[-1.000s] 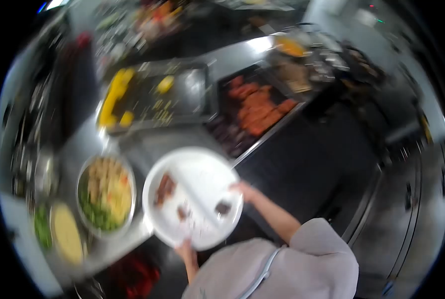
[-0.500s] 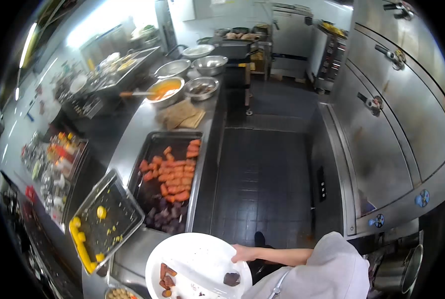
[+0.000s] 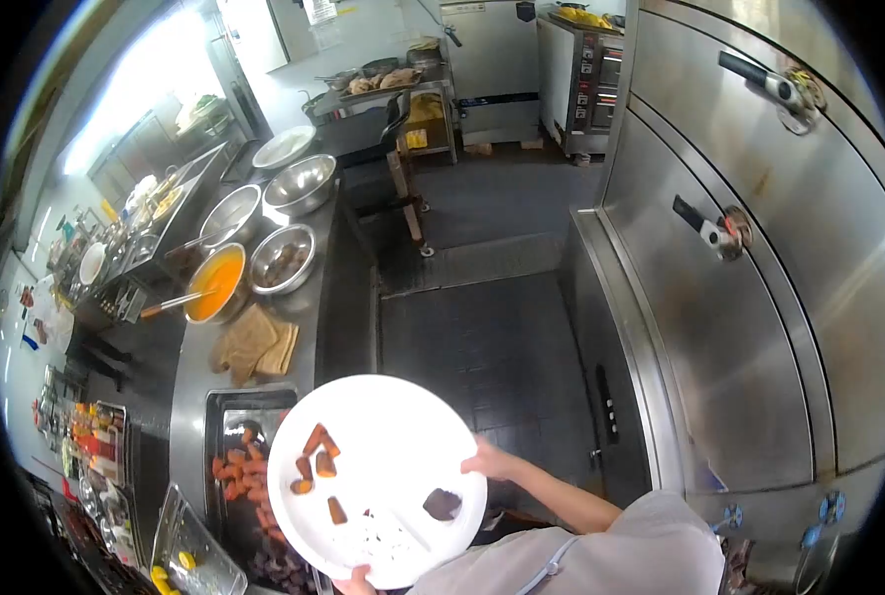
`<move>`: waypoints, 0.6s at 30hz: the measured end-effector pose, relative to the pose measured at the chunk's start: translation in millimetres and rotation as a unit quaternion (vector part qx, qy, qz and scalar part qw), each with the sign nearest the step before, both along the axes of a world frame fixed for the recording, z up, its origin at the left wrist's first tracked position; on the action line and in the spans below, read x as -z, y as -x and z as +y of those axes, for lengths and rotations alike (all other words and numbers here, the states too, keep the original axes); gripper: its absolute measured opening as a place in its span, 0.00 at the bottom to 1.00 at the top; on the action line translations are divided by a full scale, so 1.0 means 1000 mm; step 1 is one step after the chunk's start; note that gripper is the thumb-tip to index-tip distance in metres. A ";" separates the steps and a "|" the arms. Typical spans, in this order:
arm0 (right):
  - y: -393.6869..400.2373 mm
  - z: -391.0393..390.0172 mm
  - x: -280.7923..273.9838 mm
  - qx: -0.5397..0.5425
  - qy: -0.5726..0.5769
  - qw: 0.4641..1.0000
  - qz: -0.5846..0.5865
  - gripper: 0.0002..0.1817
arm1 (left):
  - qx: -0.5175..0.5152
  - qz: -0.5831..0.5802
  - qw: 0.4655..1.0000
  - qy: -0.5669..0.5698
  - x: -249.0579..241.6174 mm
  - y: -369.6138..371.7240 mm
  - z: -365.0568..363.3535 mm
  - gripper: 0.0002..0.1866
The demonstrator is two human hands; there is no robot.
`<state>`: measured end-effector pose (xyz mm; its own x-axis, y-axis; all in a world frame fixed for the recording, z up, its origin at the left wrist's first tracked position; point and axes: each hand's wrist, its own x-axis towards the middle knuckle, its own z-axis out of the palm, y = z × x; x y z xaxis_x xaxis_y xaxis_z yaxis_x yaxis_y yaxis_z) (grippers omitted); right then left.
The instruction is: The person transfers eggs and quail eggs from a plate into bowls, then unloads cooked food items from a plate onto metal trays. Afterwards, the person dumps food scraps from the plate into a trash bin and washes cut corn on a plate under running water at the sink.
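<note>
A round white plate (image 3: 383, 426) is held in front of me, tilted a little, with several orange-brown chunks (image 3: 335, 510) on its left and a dark purple piece (image 3: 442, 505) at its right. My right hand (image 3: 489, 460) grips the plate's right rim. At the lower left rim, my left hand (image 3: 355, 581) holds on too, mostly cut off by the frame edge. Partly behind the plate lies a dark tray (image 3: 216, 421) with orange chunks and dark purple chunks.
Metal bowls, one with orange liquid (image 3: 218, 286), and brown cloths (image 3: 255, 343) stand on the steel counter (image 3: 196, 372). A tray with yellow pieces (image 3: 196, 548) is lower left. Steel cabinets (image 3: 700, 317) line the right; a wheeled cart (image 3: 403, 188) stands ahead.
The view has swung right. The plate is higher in the frame and fully seen, covering more of the orange tray. My left hand has come into view at its rim.
</note>
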<state>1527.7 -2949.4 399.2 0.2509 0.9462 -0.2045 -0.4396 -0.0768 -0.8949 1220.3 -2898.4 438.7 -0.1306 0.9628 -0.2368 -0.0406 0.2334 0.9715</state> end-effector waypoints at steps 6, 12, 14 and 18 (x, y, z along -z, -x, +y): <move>-0.144 0.029 0.002 0.167 0.059 0.984 0.016 0.29 | 0.149 -0.054 0.986 0.046 0.000 -0.167 0.121 0.33; -0.275 0.049 -0.022 0.370 0.131 0.919 0.021 0.27 | 0.351 -0.133 0.924 0.069 -0.001 -0.370 0.241 0.29; -0.316 0.048 -0.010 0.422 0.149 0.894 0.016 0.28 | 0.403 -0.134 0.902 0.073 -0.002 -0.434 0.267 0.28; -0.413 0.075 -0.019 0.486 0.112 0.867 -0.001 0.32 | 0.470 -0.134 0.871 0.053 0.006 -0.574 0.319 0.28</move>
